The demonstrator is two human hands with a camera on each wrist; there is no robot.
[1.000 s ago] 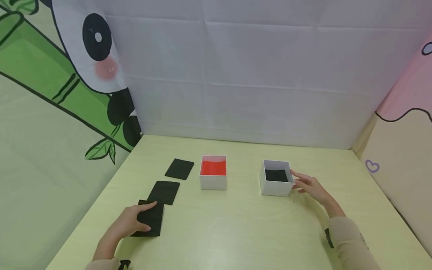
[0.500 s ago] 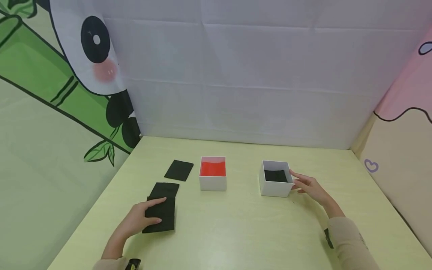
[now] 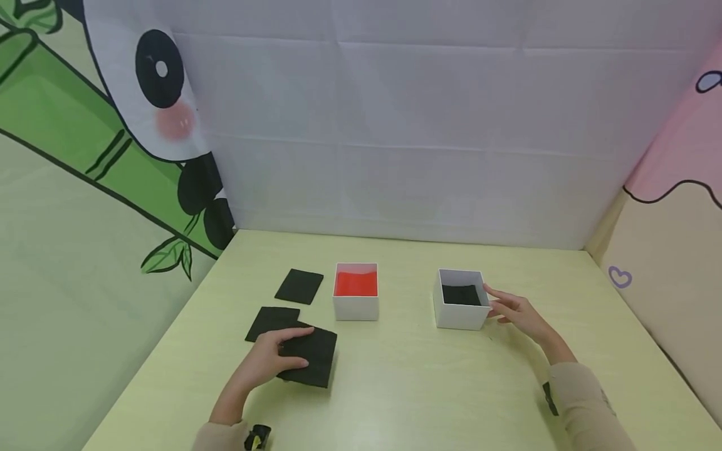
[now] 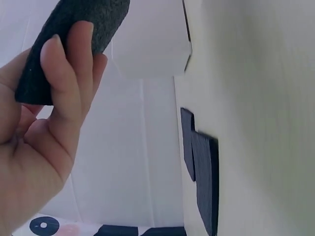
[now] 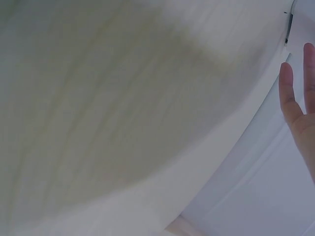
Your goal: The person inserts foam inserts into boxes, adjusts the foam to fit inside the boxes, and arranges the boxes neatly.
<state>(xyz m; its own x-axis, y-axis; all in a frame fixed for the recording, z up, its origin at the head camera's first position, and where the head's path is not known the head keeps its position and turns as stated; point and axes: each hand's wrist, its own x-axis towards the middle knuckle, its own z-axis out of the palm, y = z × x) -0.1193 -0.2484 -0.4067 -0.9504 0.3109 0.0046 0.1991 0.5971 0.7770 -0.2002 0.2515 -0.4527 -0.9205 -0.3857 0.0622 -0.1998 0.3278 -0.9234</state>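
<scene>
My left hand (image 3: pixel 265 360) grips a black cloth square (image 3: pixel 316 357) between thumb and fingers, raised above the table. In the left wrist view its fuzzy surface shows, with the fingers (image 4: pixel 74 73) curled along one face. Beyond it lies a second black cloth square (image 3: pixel 267 321), partly hidden, and farther back a third black cloth square (image 3: pixel 299 286). At the right, my right hand (image 3: pixel 521 316) touches the side of a white box (image 3: pixel 459 316) with extended fingers. Black cloth (image 3: pixel 461 294) lies inside that box. Only part of the right hand shows in the right wrist view.
A second white box (image 3: pixel 356 308), holding a red piece (image 3: pixel 356 284) like cloth, stands between the black squares and the right box. The pale yellow table (image 3: pixel 406 388) meets a white hanging sheet (image 3: pixel 395 156) at its back edge. Printed panels flank both sides.
The left hand has lifted the black cloth square off the table and carried it rightward, turning it slightly. More of the square behind shows. The right hand and box stay put.
</scene>
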